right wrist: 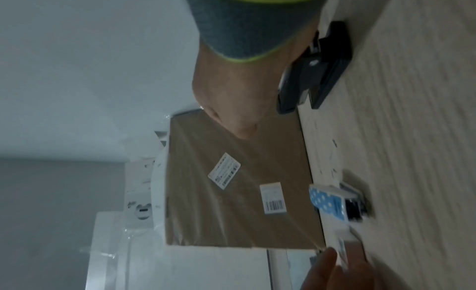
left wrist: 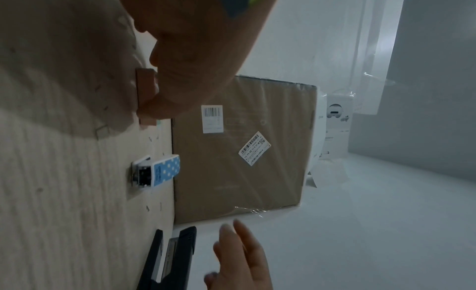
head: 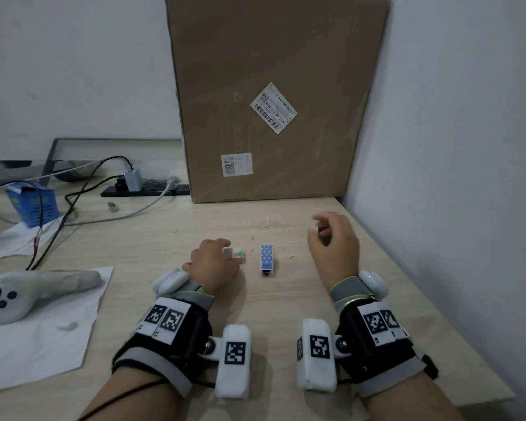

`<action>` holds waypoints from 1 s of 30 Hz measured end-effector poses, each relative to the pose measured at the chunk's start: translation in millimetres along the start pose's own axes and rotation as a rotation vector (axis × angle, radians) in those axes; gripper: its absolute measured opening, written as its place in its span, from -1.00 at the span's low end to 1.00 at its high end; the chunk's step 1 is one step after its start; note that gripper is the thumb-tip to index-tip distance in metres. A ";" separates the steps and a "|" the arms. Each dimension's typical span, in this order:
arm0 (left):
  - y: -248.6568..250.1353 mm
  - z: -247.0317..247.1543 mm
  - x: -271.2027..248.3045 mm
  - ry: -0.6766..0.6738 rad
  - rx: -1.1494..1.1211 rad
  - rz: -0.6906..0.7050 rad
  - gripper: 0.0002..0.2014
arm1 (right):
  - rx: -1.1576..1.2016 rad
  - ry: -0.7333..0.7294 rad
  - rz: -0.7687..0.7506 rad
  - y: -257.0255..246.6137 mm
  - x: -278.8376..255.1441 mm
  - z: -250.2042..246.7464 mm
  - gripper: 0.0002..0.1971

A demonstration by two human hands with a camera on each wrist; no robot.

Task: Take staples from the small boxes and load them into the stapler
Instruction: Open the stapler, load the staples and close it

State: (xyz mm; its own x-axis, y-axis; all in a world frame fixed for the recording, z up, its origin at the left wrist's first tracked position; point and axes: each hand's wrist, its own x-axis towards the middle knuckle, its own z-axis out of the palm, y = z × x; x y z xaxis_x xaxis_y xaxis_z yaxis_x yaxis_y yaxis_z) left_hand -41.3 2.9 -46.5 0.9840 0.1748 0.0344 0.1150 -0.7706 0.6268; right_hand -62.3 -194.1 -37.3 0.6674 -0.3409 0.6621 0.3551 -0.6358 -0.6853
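Note:
My left hand (head: pixel 213 262) rests on the wooden table (head: pixel 255 305) and pinches a small pink and white staple box (head: pixel 235 253), also seen in the left wrist view (left wrist: pixel 146 86). Just right of it lies a blue dotted staple box (head: pixel 267 259) with its near end open (left wrist: pixel 159 172). My right hand (head: pixel 334 244) hovers further right, fingers relaxed and holding nothing. Beneath it sits the black stapler (left wrist: pixel 170 257), its top lifted off the base (right wrist: pixel 316 70). In the head view the hand hides nearly all of the stapler.
A large cardboard box (head: pixel 271 101) stands against the back wall, and a white wall (head: pixel 453 147) closes the right side. At the left are a power strip (head: pixel 146 189) with cables, a blue carton (head: pixel 32 203) and a white controller (head: pixel 28 293) on paper. Loose staples dot the table.

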 end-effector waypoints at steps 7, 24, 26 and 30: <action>-10.2 -1.0 10.6 0.005 -0.055 0.043 -0.57 | 0.066 -0.671 0.018 -8.9 -20.4 18.4 -0.51; -6.1 -14.4 4.6 -0.247 0.008 0.266 -0.34 | -0.027 -0.706 0.094 -6.3 -19.6 22.9 -0.49; -4.6 -15.3 3.8 -0.226 -0.041 0.278 -0.37 | -0.029 -0.685 0.117 -4.5 -18.5 22.0 -0.49; 6.4 -12.2 -3.8 -0.217 -0.184 0.348 -0.39 | -0.085 -0.631 0.161 2.3 -14.6 19.6 -0.47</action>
State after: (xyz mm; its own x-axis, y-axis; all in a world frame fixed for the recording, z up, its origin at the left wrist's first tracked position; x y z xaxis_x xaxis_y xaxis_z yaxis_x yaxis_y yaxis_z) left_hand -45.9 4.8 -33.1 0.9679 -0.2232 0.1160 -0.2347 -0.6356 0.7355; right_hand -58.4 -177.0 -54.5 0.9729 0.0188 0.2305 0.1829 -0.6724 -0.7172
